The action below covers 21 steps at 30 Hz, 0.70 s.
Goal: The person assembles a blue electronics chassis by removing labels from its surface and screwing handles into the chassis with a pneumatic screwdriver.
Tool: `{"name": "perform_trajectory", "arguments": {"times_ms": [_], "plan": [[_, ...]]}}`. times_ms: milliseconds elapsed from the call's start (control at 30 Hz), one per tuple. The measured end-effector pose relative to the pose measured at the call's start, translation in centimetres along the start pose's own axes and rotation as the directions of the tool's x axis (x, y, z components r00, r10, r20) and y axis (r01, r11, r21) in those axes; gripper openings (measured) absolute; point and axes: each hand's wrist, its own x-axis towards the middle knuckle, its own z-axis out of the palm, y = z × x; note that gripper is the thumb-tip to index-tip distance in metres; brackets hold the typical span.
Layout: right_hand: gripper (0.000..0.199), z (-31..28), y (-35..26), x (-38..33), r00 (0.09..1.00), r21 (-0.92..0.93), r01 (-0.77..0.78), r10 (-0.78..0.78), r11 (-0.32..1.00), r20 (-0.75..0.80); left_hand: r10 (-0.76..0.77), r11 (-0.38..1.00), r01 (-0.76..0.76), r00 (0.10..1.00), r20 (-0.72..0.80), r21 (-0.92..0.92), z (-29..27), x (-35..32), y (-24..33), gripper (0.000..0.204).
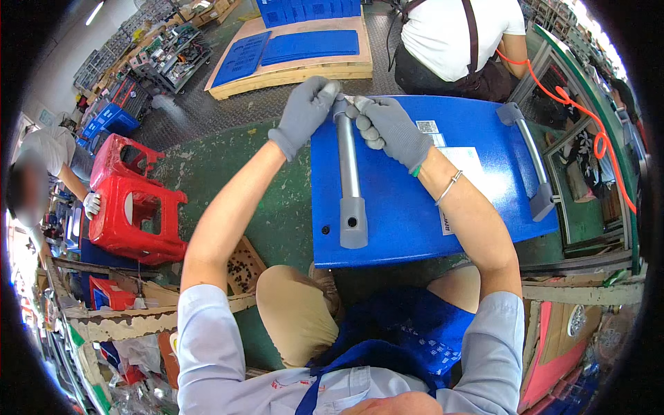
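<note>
Two-handed, sits in a blue apron and beige trousers, leaning over a blue panel just beyond the knees. Has a wooden tray of small dark pieces low down beside the left knee. Works at a silver handle, set lengthwise along the left part of the panel, with a grey end piece and its dark hole toward the body. Has a second handle near the panel's right edge, beyond a white label. Wears grey gloves, plus a metal bracelet on the right wrist. Holds the left hand at the handle's far end, with thumb and fingers drawn narrow. Curls the right hand close beside it, fingertips nearly meeting the left ones. Cannot tell the exact contents of either pinch, for the overlap of gloves. Off to the left, has red stools with another person's gloved hand at the edge. Faces, past the panel, the back of a person in a white top, near blue sheets on a wooden platform.
</note>
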Motion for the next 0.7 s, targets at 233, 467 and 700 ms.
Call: {"name": "perform_trajectory", "arguments": {"times_ms": [233,467,700], "plan": [[0.031,0.0,-0.5,-0.8,0.993,-0.036,-0.076,0.072,0.997,-0.096,-0.267,0.678,-0.030,0.921,0.284,0.734,-1.3,2.5,5.7,0.068],[0.031,0.3,-0.1,-1.1,0.987,-0.075,-0.002,-0.010,0.997,-0.160,-0.325,0.468,-0.255,0.841,0.433,0.846,-0.2,4.3,7.6,0.058],[0.033,-0.8,-0.4,-0.8,0.973,-0.049,0.027,-0.038,0.998,-0.229,-0.396,0.403,-0.147,0.862,0.317,0.903,0.9,4.0,9.5,0.049]]}}
